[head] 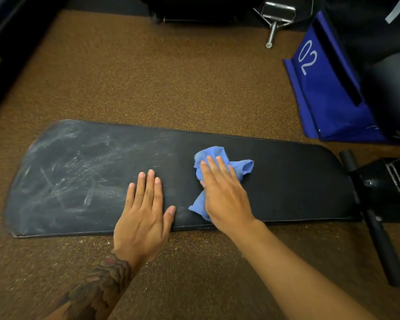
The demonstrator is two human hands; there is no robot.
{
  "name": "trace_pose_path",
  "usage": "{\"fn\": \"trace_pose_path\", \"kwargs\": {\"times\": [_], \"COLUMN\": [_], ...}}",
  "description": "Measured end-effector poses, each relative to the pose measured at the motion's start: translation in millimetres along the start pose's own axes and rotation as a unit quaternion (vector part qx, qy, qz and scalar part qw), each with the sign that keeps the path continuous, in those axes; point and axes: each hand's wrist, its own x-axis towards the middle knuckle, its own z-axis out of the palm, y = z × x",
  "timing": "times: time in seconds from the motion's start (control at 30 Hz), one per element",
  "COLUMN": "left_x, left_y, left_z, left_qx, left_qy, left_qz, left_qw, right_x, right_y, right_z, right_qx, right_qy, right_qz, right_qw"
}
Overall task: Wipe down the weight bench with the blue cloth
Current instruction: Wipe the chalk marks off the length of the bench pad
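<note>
The long black padded weight bench [286,181] runs left to right. Flat-fingered, the right hand [222,192] presses the crumpled blue cloth [240,167] mid-pad. The left hand [143,213] rests flat at the near edge.

I count one black bench [298,181]. On the bench I have two hands, my left hand [143,218] and my right hand [224,195]. There is one blue cloth [243,167] on the bench too. Past the bench I see one blue block [321,88] and one metal handle [278,12].
</note>
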Motion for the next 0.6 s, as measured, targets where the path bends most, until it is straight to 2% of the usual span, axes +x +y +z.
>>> {"fn": "trace_pose_path", "kwargs": {"times": [0.2,0.33,0.5,0.6], "left_x": [0,0,0,0], "left_y": [0,0,0,1], "left_z": [0,0,0,0], "left_qx": [0.004,0.007,0.004,-0.002], "left_qy": [0.003,0.002,0.0,0.004], "left_qz": [0.001,-0.003,0.0,-0.001], "left_qw": [1.0,1.0,1.0,1.0], "right_x": [75,99,31,5], "right_y": [8,-22,-26,-5], "right_z": [0,10,5,-1], "right_qx": [-0.038,-0.032,-0.004,-0.015], "right_qy": [0.0,-0.015,-0.015,-0.006], "right_qz": [0.098,0.065,-0.012,-0.01], "right_qw": [0.994,0.997,1.0,1.0]}}
